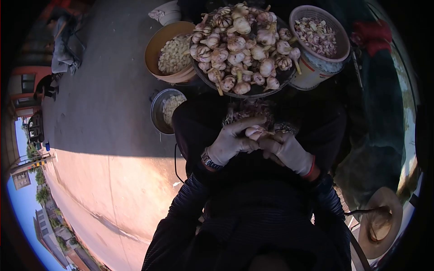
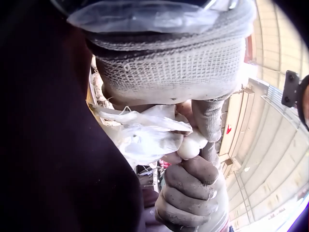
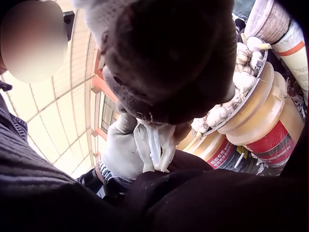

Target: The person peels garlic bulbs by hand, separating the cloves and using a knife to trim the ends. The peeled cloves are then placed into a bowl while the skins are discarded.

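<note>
Both hands wear pale work gloves and meet over the person's lap. A partly peeled garlic bulb (image 1: 255, 132) is between them, with smooth white cloves (image 2: 190, 146) bared and loose papery skin (image 2: 149, 137) spreading off it. The left hand (image 1: 229, 143), with a metal watch at its wrist, grips the bulb with thumb and fingers. From the other side the right hand (image 1: 289, 152) pinches it, its remaining fingers curled in the left wrist view. In the right wrist view the right hand (image 3: 164, 63) looms dark over the left hand (image 3: 120, 150) and strips of skin.
Ahead, a wide round tray (image 1: 271, 94) is heaped with garlic bulbs. Left of it stand a tan bucket (image 1: 151, 54) and a metal bowl (image 1: 156, 110) of peeled cloves. A basket (image 1: 294, 13) of cloves sits on a bucket at right. Skins (image 1: 248, 108) lie beyond the hands.
</note>
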The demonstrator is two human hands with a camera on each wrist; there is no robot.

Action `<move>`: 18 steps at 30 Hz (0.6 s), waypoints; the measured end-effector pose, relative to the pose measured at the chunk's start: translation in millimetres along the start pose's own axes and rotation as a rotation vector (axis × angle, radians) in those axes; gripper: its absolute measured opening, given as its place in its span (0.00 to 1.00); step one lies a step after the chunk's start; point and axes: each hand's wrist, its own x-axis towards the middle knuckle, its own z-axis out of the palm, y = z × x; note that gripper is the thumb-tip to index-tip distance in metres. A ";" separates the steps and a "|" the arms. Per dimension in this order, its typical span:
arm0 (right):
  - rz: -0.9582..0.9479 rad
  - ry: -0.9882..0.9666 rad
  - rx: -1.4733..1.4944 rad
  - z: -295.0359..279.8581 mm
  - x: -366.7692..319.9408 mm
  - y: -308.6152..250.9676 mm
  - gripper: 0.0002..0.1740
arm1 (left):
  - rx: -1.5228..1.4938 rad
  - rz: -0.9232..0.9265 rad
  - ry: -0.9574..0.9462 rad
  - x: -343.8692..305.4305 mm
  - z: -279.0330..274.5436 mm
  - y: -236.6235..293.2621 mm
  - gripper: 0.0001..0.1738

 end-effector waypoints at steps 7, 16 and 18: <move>-0.403 0.209 -0.601 20.6 7.7 18.1 0.07 | -0.187 0.118 0.108 3.9 1.5 -15.8 0.42; 0.095 -0.063 -0.439 32.9 5.2 2.3 0.21 | -0.324 0.271 0.110 12.9 -4.4 -28.2 0.38; 0.070 -0.029 -0.319 22.2 -2.9 20.6 0.20 | -0.375 0.285 0.107 10.7 -5.8 -27.9 0.38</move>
